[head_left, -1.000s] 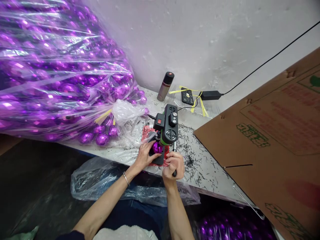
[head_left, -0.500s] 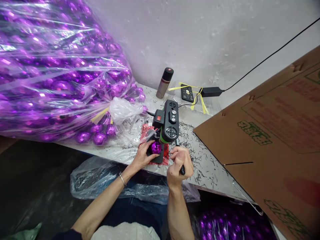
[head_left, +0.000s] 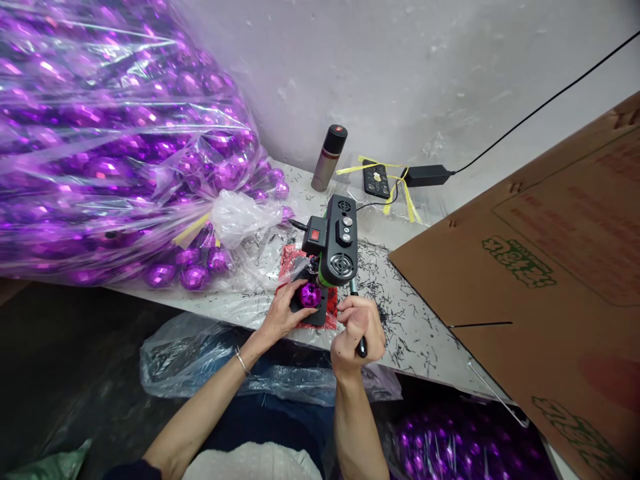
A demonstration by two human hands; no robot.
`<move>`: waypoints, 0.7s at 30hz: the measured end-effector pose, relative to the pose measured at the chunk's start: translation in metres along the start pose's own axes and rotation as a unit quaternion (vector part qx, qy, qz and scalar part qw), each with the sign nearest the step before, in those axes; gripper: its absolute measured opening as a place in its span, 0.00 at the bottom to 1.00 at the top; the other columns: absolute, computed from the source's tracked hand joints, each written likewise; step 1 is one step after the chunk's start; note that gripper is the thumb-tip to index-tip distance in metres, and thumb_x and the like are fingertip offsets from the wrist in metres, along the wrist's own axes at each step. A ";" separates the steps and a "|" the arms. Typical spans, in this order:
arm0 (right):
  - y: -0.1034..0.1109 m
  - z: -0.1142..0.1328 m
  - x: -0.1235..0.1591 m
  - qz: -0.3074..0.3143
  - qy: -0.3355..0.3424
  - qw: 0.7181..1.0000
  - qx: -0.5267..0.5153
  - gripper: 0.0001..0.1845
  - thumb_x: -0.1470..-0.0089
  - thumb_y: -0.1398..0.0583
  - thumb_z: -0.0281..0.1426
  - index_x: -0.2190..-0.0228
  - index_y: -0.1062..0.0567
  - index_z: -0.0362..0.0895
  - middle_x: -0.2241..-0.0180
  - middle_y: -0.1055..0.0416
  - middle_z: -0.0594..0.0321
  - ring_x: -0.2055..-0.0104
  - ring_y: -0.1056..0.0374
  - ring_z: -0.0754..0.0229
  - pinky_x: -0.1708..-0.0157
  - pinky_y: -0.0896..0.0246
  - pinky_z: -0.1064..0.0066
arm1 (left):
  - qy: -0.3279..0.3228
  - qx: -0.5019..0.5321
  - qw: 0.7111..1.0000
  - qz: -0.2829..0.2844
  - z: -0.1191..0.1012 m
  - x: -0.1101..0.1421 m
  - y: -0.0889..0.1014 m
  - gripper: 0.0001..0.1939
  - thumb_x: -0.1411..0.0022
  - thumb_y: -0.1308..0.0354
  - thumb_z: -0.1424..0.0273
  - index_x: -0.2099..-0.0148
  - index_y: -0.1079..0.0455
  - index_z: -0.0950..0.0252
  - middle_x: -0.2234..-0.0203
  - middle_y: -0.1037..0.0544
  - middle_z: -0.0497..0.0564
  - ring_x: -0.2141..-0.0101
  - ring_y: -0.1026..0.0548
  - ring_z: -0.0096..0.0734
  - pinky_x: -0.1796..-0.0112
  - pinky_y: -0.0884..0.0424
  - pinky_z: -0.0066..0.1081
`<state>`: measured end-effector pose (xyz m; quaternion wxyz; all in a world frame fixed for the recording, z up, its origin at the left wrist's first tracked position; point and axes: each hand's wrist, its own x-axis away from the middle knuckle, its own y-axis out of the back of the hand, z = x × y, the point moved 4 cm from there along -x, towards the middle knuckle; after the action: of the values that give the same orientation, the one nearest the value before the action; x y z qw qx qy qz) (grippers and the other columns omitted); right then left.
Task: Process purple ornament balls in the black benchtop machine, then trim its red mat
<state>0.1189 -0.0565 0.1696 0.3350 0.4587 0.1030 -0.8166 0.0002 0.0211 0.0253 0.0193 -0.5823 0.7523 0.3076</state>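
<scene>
A shiny purple faceted ball (head_left: pixel 311 295) sits on the black base of a small bench drill press (head_left: pixel 343 237), just below its head. My left hand (head_left: pixel 283 312) pinches the ball from the left, thumb on the near side and fingers on the far side. On the right of the machine, my right hand (head_left: pixel 359 333) is wrapped round the black-handled lever (head_left: pixel 361 347). The drill's tip is hidden under its head. A red sheet (head_left: pixel 331 313) lies beneath the black base.
A large clear bag of purple balls (head_left: pixel 110 160) fills the left side. Behind stand a dark-capped bottle (head_left: pixel 329 158), a phone-like black slab (head_left: pixel 376 179) and a power adapter (head_left: pixel 429 175). A cardboard box (head_left: pixel 540 280) bounds the right. Black shavings litter the white table (head_left: pixel 415 327).
Both hands keep their hold on the ball and the lever. The view has shifted slightly; otherwise the machine and the ball look the same.
</scene>
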 end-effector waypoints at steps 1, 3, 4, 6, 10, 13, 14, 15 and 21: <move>0.000 0.000 0.000 0.002 0.000 1.000 0.001 0.17 0.34 0.49 0.24 0.75 0.33 0.46 0.77 0.35 0.66 0.72 0.32 0.62 0.72 0.39 0.69 | -0.002 -0.004 1.000 -0.002 0.000 -0.001 -0.001 0.31 0.40 0.32 0.59 0.37 0.34 0.60 0.47 0.22 0.59 0.46 0.23 0.47 0.47 0.27 0.46; 0.001 -0.001 0.001 0.008 -0.001 1.000 0.007 0.17 0.34 0.50 0.24 0.75 0.33 0.46 0.77 0.34 0.65 0.72 0.32 0.62 0.72 0.39 0.69 | -0.009 -0.014 1.000 -0.007 0.000 -0.004 -0.003 0.30 0.39 0.33 0.58 0.38 0.34 0.61 0.47 0.21 0.60 0.46 0.23 0.48 0.46 0.27 0.47; 0.001 -0.001 0.001 0.010 -0.001 1.000 0.009 0.17 0.34 0.50 0.24 0.75 0.33 0.46 0.76 0.33 0.65 0.72 0.32 0.62 0.72 0.39 0.69 | -0.013 -0.021 1.000 -0.010 0.000 -0.006 -0.004 0.30 0.39 0.33 0.57 0.38 0.33 0.61 0.47 0.21 0.60 0.47 0.23 0.49 0.46 0.27 0.47; 0.001 -0.002 0.002 0.011 0.002 1.000 0.011 0.16 0.34 0.49 0.25 0.75 0.33 0.45 0.76 0.33 0.66 0.72 0.32 0.63 0.72 0.39 0.69 | -0.023 -0.033 0.999 -0.017 0.001 -0.008 -0.007 0.29 0.37 0.35 0.57 0.39 0.33 0.63 0.48 0.21 0.61 0.47 0.23 0.50 0.47 0.27 0.48; 0.002 -0.006 0.008 0.013 0.021 1.000 0.015 0.16 0.34 0.49 0.25 0.74 0.33 0.45 0.76 0.33 0.66 0.71 0.32 0.63 0.71 0.39 0.69 | -0.036 -0.046 0.998 -0.025 0.000 -0.009 -0.009 0.29 0.37 0.36 0.56 0.39 0.33 0.64 0.49 0.21 0.61 0.48 0.22 0.50 0.48 0.27 0.48; 0.001 -0.011 0.015 0.022 0.037 0.999 0.023 0.15 0.33 0.50 0.26 0.73 0.32 0.45 0.74 0.31 0.65 0.71 0.32 0.63 0.71 0.38 0.68 | -0.040 -0.049 0.998 -0.024 0.000 -0.009 -0.009 0.30 0.37 0.35 0.54 0.39 0.33 0.64 0.49 0.21 0.61 0.48 0.22 0.49 0.49 0.26 0.47; 0.001 -0.013 0.017 0.023 0.041 0.999 0.024 0.15 0.33 0.50 0.26 0.73 0.32 0.45 0.74 0.31 0.64 0.71 0.32 0.62 0.71 0.37 0.68 | -0.042 -0.050 0.998 -0.024 -0.001 -0.009 -0.009 0.30 0.37 0.35 0.54 0.39 0.33 0.64 0.49 0.21 0.61 0.48 0.22 0.49 0.49 0.26 0.47; 0.000 -0.015 0.020 0.023 0.047 0.998 0.024 0.15 0.33 0.50 0.26 0.72 0.32 0.45 0.73 0.31 0.64 0.72 0.32 0.63 0.71 0.37 0.68 | -0.044 -0.049 0.998 -0.024 -0.001 -0.009 -0.008 0.30 0.37 0.35 0.54 0.39 0.33 0.64 0.49 0.21 0.61 0.48 0.22 0.49 0.49 0.26 0.47; -0.003 -0.025 0.031 0.020 0.086 0.996 0.026 0.17 0.32 0.51 0.28 0.73 0.33 0.46 0.73 0.31 0.66 0.73 0.32 0.65 0.68 0.35 0.68 | -0.036 -0.047 0.998 -0.017 0.002 -0.009 -0.009 0.31 0.38 0.35 0.55 0.38 0.34 0.63 0.48 0.21 0.62 0.48 0.22 0.50 0.48 0.27 0.48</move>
<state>0.1234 -0.0560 0.1300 0.3287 0.5376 0.1007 -0.7699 0.0101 0.0283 0.0231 0.0243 -0.5839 0.7260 0.3626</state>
